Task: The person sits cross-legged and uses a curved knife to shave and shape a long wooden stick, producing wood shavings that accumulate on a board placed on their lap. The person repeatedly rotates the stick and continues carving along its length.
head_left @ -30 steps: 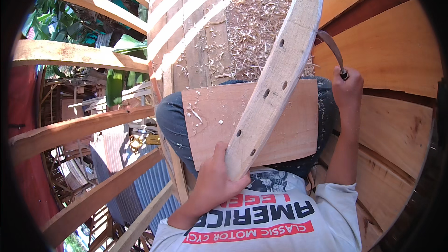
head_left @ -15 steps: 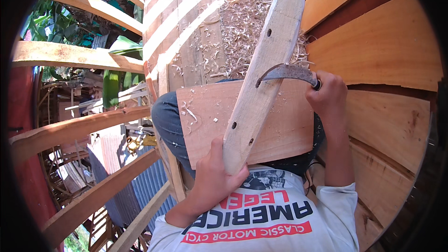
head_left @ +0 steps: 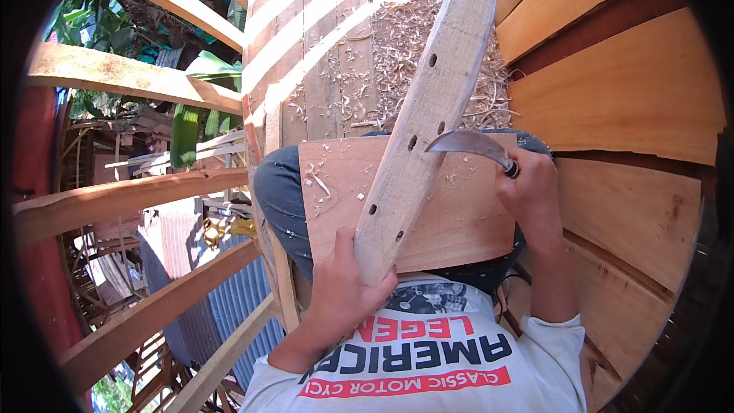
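Observation:
My left hand (head_left: 345, 284) is closed round the near end of a long pale wooden plank (head_left: 407, 160), which slants up and away to the right. Several dark oval holes run along the plank's face. In my right hand (head_left: 529, 193) is the dark handle of a curved knife (head_left: 472, 143). Its hooked blade points left, the tip at the plank's right edge close to a pair of holes; whether it touches the wood I cannot tell. Beneath the plank, a flat wooden board (head_left: 474, 214) lies across my lap with a few shavings on it.
Curled wood shavings (head_left: 397, 46) cover much of the plank floor (head_left: 317, 69) ahead. A wall of overlapping wooden boards (head_left: 619, 84) rises close on my right. To the left is an open frame of wooden rails (head_left: 138, 203), with leaves, corrugated sheets (head_left: 241, 321) and stacked timber beyond.
The knife's tip has come out of a hole and drawn back to the right and slightly down. The plank's near end has shifted a little left with my left hand.

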A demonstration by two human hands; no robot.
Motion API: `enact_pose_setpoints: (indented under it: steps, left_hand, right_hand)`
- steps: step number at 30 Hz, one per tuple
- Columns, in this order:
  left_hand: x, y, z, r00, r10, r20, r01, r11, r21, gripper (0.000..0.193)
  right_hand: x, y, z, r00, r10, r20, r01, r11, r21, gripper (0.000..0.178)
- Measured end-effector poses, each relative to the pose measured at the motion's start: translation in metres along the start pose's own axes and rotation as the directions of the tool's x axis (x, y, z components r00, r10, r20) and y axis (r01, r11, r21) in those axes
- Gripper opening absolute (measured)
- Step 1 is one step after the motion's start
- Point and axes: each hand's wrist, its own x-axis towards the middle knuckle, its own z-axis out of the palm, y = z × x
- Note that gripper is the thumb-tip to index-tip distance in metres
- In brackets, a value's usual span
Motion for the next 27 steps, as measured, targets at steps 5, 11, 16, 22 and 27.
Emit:
enact_pose_setpoints:
  steps: [5, 11, 16, 22, 27]
  left_hand:
    - [-0.004, 0.008, -0.001, 0.999, 0.004, 0.053, -0.004, 1.000, -0.009, 0.065]
    - [-0.014, 0.005, 0.004, 0.979, -0.059, 0.195, 0.064, 0.998, -0.019, 0.066]
    - [-0.001, -0.004, 0.002, 0.990, -0.037, 0.139, 0.050, 0.994, -0.093, 0.066]
    - [0.011, -0.021, -0.008, 0.995, 0.051, 0.080, -0.040, 0.991, -0.130, 0.063]
    - [0.002, -0.032, -0.040, 0.987, -0.029, 0.158, 0.045, 0.994, -0.099, 0.060]
  right_hand:
    - [0.005, -0.010, -0.001, 0.997, 0.069, 0.027, -0.069, 0.998, 0.003, 0.018]
    - [0.040, 0.047, -0.007, 0.951, 0.292, -0.104, -0.304, 0.943, -0.131, 0.021]
    - [0.009, 0.021, 0.007, 0.981, 0.188, 0.043, -0.191, 0.977, 0.093, 0.019]
    - [-0.014, -0.027, 0.011, 0.973, -0.012, 0.230, -0.034, 0.980, 0.195, 0.027]
    - [-0.019, -0.037, -0.006, 0.913, -0.152, 0.379, -0.042, 0.887, 0.459, 0.026]
